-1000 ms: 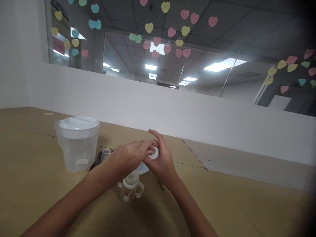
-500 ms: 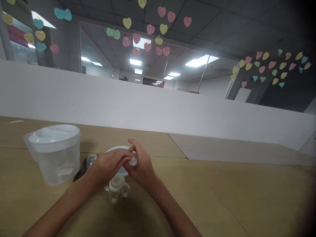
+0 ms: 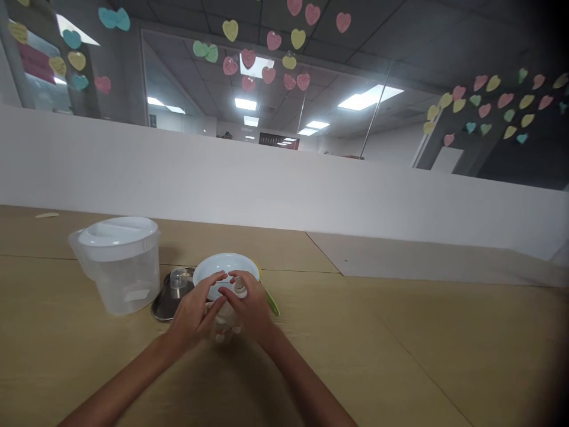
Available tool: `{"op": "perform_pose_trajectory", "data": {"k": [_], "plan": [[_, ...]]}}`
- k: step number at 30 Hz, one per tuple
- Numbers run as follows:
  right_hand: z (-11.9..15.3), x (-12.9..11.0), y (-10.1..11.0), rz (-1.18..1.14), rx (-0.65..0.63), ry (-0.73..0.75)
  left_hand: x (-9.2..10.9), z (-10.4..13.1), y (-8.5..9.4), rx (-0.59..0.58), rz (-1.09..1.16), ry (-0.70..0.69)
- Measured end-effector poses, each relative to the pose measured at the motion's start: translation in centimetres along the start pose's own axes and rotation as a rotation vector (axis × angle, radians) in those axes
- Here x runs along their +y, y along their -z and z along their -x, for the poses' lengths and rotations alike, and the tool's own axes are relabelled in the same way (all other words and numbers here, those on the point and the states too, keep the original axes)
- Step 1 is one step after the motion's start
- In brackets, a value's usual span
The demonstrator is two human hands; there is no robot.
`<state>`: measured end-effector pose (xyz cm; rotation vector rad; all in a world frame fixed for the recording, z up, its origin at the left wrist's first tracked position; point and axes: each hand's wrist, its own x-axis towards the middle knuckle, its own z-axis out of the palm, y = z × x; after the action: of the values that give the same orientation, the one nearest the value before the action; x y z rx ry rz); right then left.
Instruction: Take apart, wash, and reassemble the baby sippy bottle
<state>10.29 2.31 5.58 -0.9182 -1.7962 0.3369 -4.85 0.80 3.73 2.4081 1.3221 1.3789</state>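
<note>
Fingers of our right hand [image 3: 254,305] pinch a small white-rimmed teat [image 3: 240,287] at lower center; our left hand [image 3: 192,313] curves nearby, thumb and fingertips spread. Between and below them we see the partly hidden bottle [image 3: 223,333], near the white bowl [image 3: 227,260].

Ceiling lights [image 3: 371,98] are glaring through the window while the table [image 3: 377,344] is staying dim, the hands' [image 3: 191,314] edges blurring slightly.
</note>
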Motion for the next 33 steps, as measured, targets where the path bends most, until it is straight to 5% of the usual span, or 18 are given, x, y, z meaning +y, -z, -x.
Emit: {"op": "perform_pose_trajectory", "data": {"k": [10,16,22,28,33], "plan": [[2.4,-0.1,-1.3,-0.009,0.121,-0.106,-1.0,2.4,-2.7,-0.112,0.153,-0.05],[3.4,-0.7,-1.2,-0.05,0.136,0.071,-1.7,3.3,-3.1,-0.035,0.178,0.021],[3.9,-1.2,-1.5,-0.002,0.135,0.111,-1.4,3.3,-2.7,0.094,0.228,0.056],[3.8,-0.8,-1.9,-0.038,-0.022,0.144,-1.8,3.3,-2.5,0.102,0.244,0.084],[3.8,-0.3,-2.2,-0.014,0.0,0.161,-1.8,3.6,-2.8,0.128,0.293,0.018]]}}
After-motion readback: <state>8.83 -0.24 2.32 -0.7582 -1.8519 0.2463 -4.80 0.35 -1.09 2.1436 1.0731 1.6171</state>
